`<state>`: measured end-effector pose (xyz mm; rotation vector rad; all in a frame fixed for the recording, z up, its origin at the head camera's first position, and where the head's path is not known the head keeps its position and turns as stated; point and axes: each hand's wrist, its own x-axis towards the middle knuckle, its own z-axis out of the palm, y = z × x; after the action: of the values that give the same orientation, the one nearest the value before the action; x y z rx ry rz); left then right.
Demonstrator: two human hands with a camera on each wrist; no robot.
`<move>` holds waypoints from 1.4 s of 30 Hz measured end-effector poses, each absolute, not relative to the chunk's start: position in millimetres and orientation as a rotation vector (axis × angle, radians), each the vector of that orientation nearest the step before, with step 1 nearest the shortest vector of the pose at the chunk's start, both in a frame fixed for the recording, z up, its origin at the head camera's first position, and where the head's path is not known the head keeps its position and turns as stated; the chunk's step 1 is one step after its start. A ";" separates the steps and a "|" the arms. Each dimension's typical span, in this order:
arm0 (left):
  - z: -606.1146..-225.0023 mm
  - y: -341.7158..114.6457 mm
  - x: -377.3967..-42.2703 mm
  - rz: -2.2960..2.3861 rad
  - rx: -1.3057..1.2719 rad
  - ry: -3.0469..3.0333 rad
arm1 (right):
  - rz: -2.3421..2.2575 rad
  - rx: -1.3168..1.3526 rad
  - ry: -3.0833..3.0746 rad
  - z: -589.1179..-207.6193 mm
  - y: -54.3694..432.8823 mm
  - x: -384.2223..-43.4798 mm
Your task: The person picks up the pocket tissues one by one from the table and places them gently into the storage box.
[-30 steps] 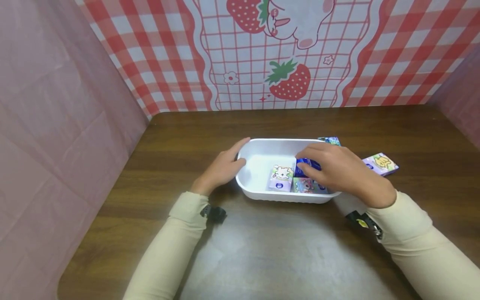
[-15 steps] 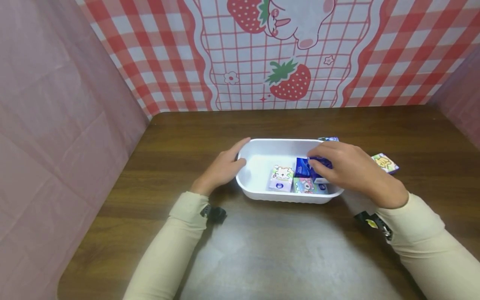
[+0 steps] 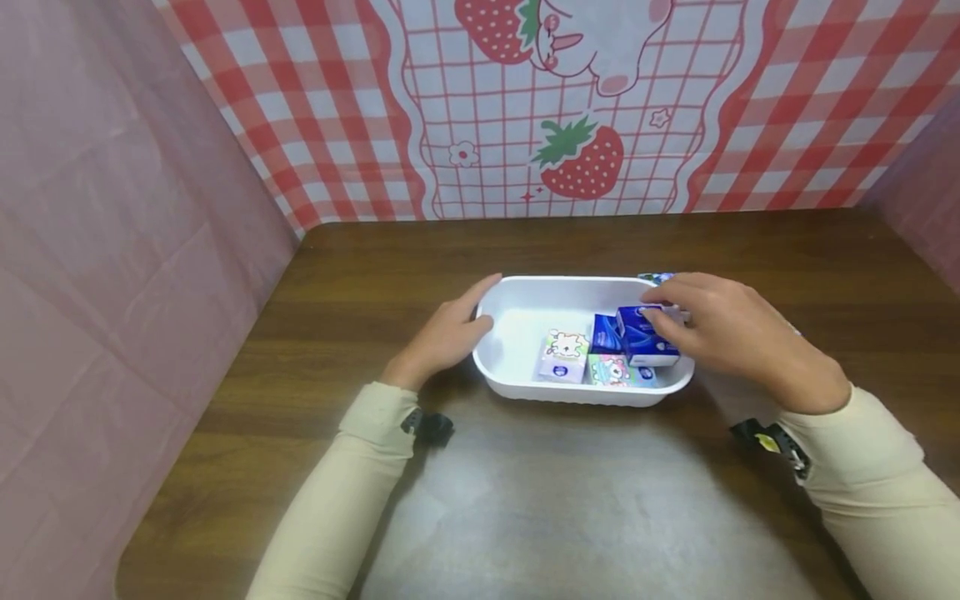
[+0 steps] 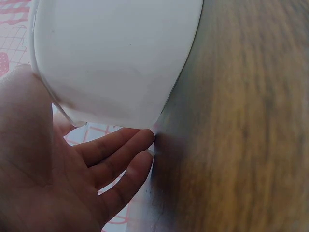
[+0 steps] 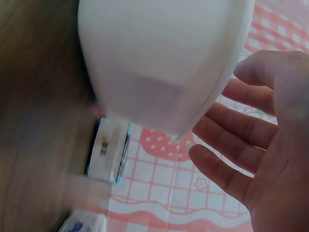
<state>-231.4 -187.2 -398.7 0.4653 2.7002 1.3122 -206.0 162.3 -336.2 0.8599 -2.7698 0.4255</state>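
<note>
A white plastic bin [image 3: 555,395] stands on the table, holding several small tissue packs. My left hand [image 3: 442,337] holds its left end, thumb over the rim and the other fingers outside. At the right end, my right hand [image 3: 738,329] hovers over the rim with relaxed fingers and nothing in its grasp. Just left of its fingertips a dark blue tissue pack [image 3: 648,342] lies tilted against another blue pack [image 3: 606,333]. A pink bear pack [image 3: 618,372] sits in front of them, and a white bear pack [image 3: 564,354] lies further left.
Behind the bin's right corner a tissue pack [image 3: 656,277] shows partly. The right wrist view has a pack [image 5: 108,151] on the table beside the bin and another [image 5: 84,222] at the lower edge. A red checked cloth [image 3: 315,108] hangs behind the table.
My right hand has drawn to the right, off the blue tissue pack it held, which now lies tilted at the bin's right end. The left hand has stayed on the bin.
</note>
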 end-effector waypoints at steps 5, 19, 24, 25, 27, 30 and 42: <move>-397.8 -186.1 -231.4 1.320 0.462 2.689 | 0.423 0.823 -2.781 -336.8 171.6 -205.8; -396.5 -185.7 -230.3 1.295 0.425 2.681 | 0.400 0.711 -2.800 -340.8 193.1 -207.7; -397.3 -186.0 -231.3 1.293 0.428 2.679 | 0.397 0.675 -2.827 -343.2 200.7 -208.7; -397.4 -186.1 -231.4 1.296 0.433 2.678 | 0.397 0.674 -2.825 -343.8 202.0 -208.9; -398.0 -186.4 -231.7 1.298 0.443 2.680 | 0.388 0.676 -2.816 -345.2 204.4 -209.4; -398.4 -186.8 -231.3 1.302 0.455 2.684 | 0.364 0.670 -2.796 -347.2 207.1 -209.9; -397.1 -186.2 -230.4 1.297 0.462 2.695 | 0.334 0.592 -2.825 -349.4 216.6 -212.1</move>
<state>-230.4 -186.2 -397.1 0.4615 2.6950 1.2973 -212.1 216.6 -349.4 0.5924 -2.8247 0.3343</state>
